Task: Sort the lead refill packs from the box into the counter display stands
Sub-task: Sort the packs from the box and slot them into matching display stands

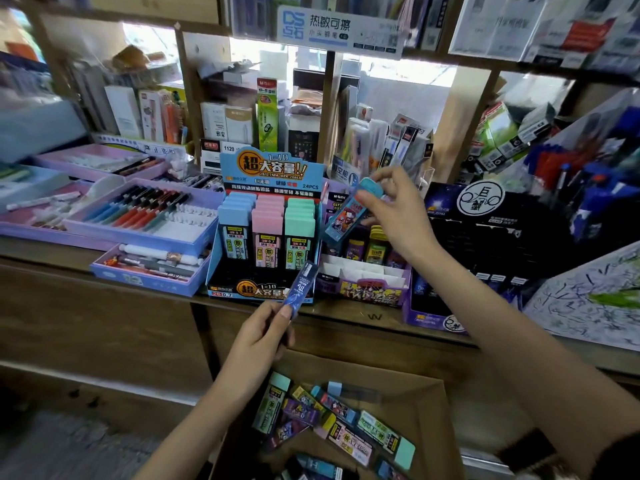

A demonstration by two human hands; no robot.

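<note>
The right hand (pixel 398 216) is the nearer to a stand; its grip is closed in a pinch, thumb and fingertips clamped on the capped top end of a cyan-capped pack (pixel 346 216). The pack hangs away from the grip down and to its left; the long axis slants, cap up by the fingers, foot pointing down-left. Just below that foot stands the purple stand (pixel 367 289) on the bench (pixel 346 315); its back rows hold packs, and its front slots show white dividers. That is the relation that counts: the foot points past the slots at an angle, so I judge the grip must swing the pack nearer upright before lowering it in.

The left hand (pixel 263 337) has its grip curled round the lower end of a dark blue pack (pixel 303 289); this pack points up and slightly right from the grip, crossing in front of the lower wall of the blue stand (pixel 242 289) without clearly touching it. Its colours do not match that stand's rows; a dark stand (pixel 485 237) lies well to the right of this grip, beyond the right forearm, and seems the likelier home.

Below both grips the box (pixel 433 403) holds many loose packs (pixel 349 441), lying flat at mixed angles; much of the sorting remains.
</note>
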